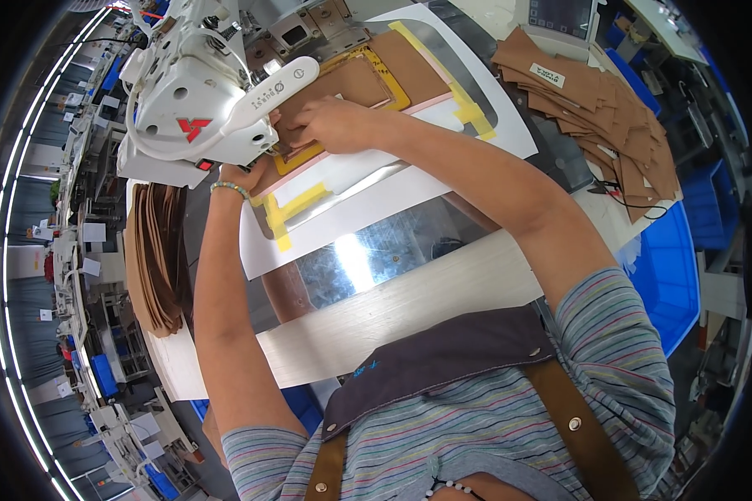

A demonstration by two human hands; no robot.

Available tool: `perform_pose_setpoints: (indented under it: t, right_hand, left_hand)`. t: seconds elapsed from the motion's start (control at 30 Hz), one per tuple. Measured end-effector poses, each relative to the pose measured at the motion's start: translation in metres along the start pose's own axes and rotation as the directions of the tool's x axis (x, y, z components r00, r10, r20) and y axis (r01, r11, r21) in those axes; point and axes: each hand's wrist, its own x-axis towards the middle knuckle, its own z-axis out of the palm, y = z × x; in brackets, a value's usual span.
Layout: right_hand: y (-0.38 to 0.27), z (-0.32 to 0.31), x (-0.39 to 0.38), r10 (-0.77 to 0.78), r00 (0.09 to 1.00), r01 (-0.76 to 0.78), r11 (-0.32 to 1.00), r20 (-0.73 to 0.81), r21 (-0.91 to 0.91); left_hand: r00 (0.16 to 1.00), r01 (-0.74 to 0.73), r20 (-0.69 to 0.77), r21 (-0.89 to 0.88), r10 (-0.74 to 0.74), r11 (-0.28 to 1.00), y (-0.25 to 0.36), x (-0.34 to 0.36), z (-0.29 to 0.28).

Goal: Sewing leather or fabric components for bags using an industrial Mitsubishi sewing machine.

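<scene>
Brown leather-look panel (422, 63) at 12 o'clock, matte and flat, with a yellow rectangular frame (398, 90) on it. Clear sheet edged in yellow tape, over smooth white sheet (510, 134). Right hand (334, 125) at 12: fingers loosely bent, slightly spread, resting at the frame beside the glossy white sewing machine (180, 100) at 10. Left hand (244, 177) tucked by the machine head, fingers mostly hidden; can't tell their grip. Fanned brown pieces (589, 108) at 2, curved brown stack (154, 259) at 9 on the counter (409, 330).
</scene>
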Motion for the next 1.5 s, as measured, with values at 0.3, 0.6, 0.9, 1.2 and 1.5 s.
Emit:
perform_pose_setpoints:
  t: [0.3, 0.6, 0.9, 1.2, 1.5]
  right_hand:
    - [-0.008, -0.021, 0.016, 0.077, 0.994, -0.074, 0.997, 0.075, -0.033]
    - [-0.006, -0.01, 0.011, 0.069, 0.992, -0.07, 0.998, 0.103, 0.006]
    - [-0.012, -0.013, -0.01, -0.047, 0.997, 0.043, 0.996, 0.059, 0.077]
    - [-0.023, -0.036, -0.041, -0.133, 0.991, 0.133, 0.99, -0.005, 0.036]
    - [0.004, -0.069, -0.144, 0.186, 0.971, -0.218, 0.948, -0.15, -0.234]
  left_hand:
    - [0.946, 0.316, 0.02, -0.292, -0.324, 0.903, 0.019, -0.01, -0.001]
    - [0.826, 0.425, -0.207, -0.382, -0.524, 0.821, 0.035, -0.041, 0.007]
    - [0.885, 0.326, -0.136, -0.502, -0.446, 0.801, 0.099, -0.059, -0.026]
    - [0.934, 0.294, -0.127, -0.254, -0.333, 0.921, 0.146, -0.053, -0.042]
    - [0.988, 0.147, -0.04, -0.091, -0.151, 0.985, 0.18, -0.031, -0.039]
